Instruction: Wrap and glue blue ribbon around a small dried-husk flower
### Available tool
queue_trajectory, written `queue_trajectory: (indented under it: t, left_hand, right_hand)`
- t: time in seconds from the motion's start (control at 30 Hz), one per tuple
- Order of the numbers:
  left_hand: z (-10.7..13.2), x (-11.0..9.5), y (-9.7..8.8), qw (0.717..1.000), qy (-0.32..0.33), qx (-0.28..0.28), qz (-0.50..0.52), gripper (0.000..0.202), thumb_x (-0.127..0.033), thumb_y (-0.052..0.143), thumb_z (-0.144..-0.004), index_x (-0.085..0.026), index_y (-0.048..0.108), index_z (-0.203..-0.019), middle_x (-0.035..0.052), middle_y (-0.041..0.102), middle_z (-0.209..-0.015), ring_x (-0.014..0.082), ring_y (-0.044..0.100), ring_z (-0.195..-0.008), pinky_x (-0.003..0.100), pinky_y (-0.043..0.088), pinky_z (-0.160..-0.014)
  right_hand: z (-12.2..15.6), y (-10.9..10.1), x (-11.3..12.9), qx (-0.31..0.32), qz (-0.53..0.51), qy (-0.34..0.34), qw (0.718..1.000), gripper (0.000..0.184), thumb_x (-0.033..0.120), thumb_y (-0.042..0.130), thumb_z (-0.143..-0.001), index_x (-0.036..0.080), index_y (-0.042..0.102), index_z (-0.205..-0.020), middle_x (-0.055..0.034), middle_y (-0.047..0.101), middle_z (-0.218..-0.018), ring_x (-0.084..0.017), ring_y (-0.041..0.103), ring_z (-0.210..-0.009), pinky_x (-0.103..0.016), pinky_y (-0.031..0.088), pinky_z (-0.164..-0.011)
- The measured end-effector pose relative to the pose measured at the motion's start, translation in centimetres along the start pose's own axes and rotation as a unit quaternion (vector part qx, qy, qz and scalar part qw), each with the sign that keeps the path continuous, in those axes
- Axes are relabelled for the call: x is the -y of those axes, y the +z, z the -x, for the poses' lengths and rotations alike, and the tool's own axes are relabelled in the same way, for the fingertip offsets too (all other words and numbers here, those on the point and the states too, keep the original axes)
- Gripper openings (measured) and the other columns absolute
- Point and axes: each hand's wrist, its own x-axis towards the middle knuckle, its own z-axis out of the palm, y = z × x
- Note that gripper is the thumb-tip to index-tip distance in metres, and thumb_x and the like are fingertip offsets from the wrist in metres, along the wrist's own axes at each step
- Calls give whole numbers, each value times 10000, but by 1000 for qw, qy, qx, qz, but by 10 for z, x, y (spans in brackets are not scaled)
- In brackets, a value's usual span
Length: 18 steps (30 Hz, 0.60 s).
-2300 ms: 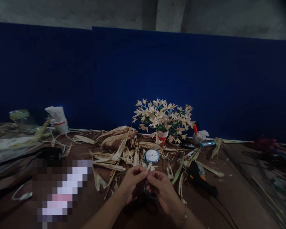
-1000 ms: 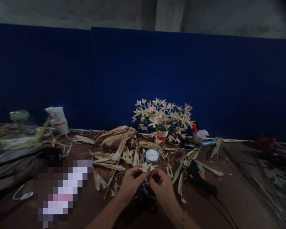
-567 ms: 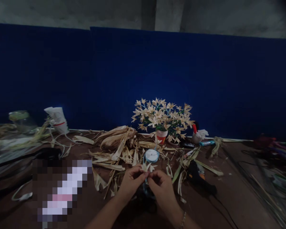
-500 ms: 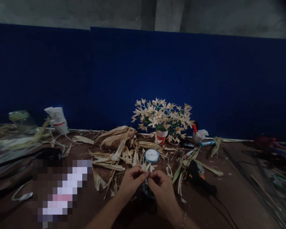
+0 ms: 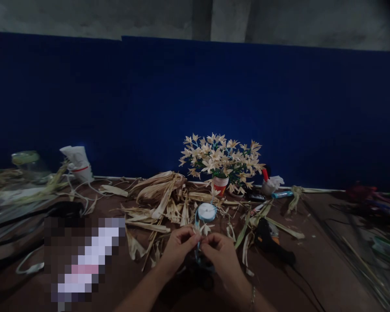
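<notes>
Pale flower (image 5: 206, 229): at the fingertips of both hands, low in the middle of the view, above the brown table (image 5: 318, 264); its pointed petals stick up and its base is hidden by the fingers.
Left hand (image 5: 181, 248): thumb and forefinger pinched together on the flower's base, other fingers curled under.
Right hand (image 5: 221, 255): thumb and forefinger drawn close together, just beside the left fingertips; whether they grip the stem or the blue strip, I cannot tell.
Bracelet (image 5: 253, 295): around the right wrist.
Blue strip (image 5: 198, 250): thin, showing between the hands and hanging below the fingertips.
Tape roll (image 5: 207, 212): white-faced with a light blue edge, flat on the table just beyond the fingers.
Dried husks (image 5: 160, 190): a heap behind and left of the hands, with loose strips spread about the roll.
Flower bunch (image 5: 218, 158): many pale blooms with green among them, standing in a red and white cup (image 5: 220, 186) behind the roll.
Glue gun (image 5: 273, 243): black and orange, lying on its side right of the right hand, well apart from it, its cord running toward the near edge.
Blue panel (image 5: 195, 95): upright behind the table.
</notes>
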Motion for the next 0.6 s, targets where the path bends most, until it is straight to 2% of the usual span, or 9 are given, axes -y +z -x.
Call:
queue_trajectory:
  t: [0.13,0.27,0.43,0.6]
  left_hand:
    - [2,-2,-1,1000,-7,6,23,244,-304,613,-650,-128,537,-500,-14,472,-586,90,421,-568,193,324,-550]
    - [3,3,-1,995,-50,-9,81,221,-300,635,-628,-127,540,-528,-11,491,-632,90,437,-583,195,331,-549]
    - [6,9,3,987,-71,-15,140,215,-289,634,-635,-140,498,-561,-31,462,-590,79,423,-548,199,334,-549]
    - [5,8,4,990,-59,-8,129,207,-272,625,-648,-141,485,-568,-34,432,-583,72,403,-540,194,325,-535]
  right_hand:
    - [1,0,4,44,-94,61,993,146,214,629,-567,129,518,-524,63,438,-436,-37,333,-382,-171,227,-394]
    - [2,-1,6,93,-193,106,971,152,200,636,-580,119,519,-524,54,447,-429,-26,337,-368,-158,215,-384]
    - [0,-1,5,150,-320,179,918,121,143,626,-595,108,513,-568,58,418,-466,-10,315,-382,-135,209,-380]
    - [0,-3,3,168,-391,232,875,92,119,608,-617,94,522,-636,55,405,-496,-1,303,-398,-107,216,-375]
